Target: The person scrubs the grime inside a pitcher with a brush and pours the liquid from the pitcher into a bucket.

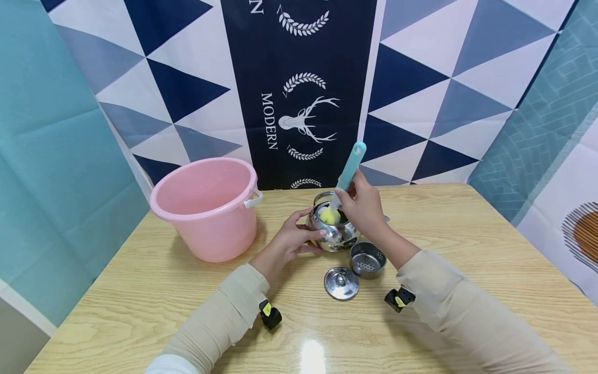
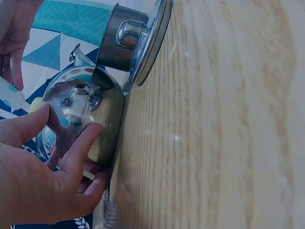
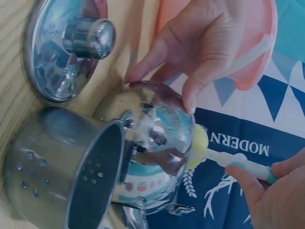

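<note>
A shiny metal teapot (image 1: 337,236) with a raised loop handle stands uncovered on the table. My left hand (image 1: 295,236) holds its left side, thumb near the rim and fingers around the body. In my right hand (image 1: 362,202) is the handle of a brush (image 1: 349,169), teal and white, tilted down. Its yellow sponge head (image 1: 330,215) is at the teapot's mouth, partly inside. Close in front lie the teapot lid (image 1: 341,283), knob up, and a perforated metal strainer (image 1: 368,259). The right wrist view shows the strainer's holes (image 3: 33,181) clearly.
A pink bucket (image 1: 210,223) with a white handle stands at the left of the wooden table (image 1: 154,317). Behind the table hangs a patterned cloth (image 1: 299,124). The lid and strainer sit between my forearms, each of which wears a small black camera.
</note>
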`<state>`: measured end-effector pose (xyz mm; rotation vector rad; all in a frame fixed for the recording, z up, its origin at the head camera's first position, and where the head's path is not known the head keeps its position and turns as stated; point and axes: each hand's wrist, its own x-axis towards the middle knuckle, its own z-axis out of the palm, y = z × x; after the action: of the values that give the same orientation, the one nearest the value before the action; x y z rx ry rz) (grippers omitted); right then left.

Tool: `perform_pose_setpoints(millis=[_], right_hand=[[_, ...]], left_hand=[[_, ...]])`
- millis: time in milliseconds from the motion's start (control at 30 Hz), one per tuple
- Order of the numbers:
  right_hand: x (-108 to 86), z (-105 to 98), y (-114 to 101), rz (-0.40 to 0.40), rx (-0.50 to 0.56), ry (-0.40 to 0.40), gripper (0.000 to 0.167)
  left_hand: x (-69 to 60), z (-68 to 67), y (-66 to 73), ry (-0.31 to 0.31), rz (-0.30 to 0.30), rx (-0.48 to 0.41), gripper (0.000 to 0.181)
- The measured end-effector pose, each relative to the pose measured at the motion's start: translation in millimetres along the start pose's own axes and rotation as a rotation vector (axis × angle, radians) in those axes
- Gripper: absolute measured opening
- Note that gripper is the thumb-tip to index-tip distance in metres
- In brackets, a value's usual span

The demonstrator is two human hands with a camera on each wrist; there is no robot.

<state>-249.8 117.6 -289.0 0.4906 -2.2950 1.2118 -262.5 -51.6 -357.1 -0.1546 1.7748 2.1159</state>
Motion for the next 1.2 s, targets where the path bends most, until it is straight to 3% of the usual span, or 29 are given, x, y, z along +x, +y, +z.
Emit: perform_pose_setpoints(millis=[333, 633, 1200], right_hand=[[2.4, 6, 10, -0.072, 0.012, 0.080, 0.024], [3.0, 3, 17, -0.067, -0.026, 0.117, 0.023], [2.4, -8, 8, -0.117, -0.139, 0.005, 0.025]], left_hand=[[-0.5, 0.2, 0.4, -0.006, 0.013, -0.001, 0.076], [-0.3, -1.2, -0.6, -0.030, 0.029, 0.011, 0.075], [-0.6, -1.3, -0.3, -0.024, 0.021, 0.010, 0.075]])
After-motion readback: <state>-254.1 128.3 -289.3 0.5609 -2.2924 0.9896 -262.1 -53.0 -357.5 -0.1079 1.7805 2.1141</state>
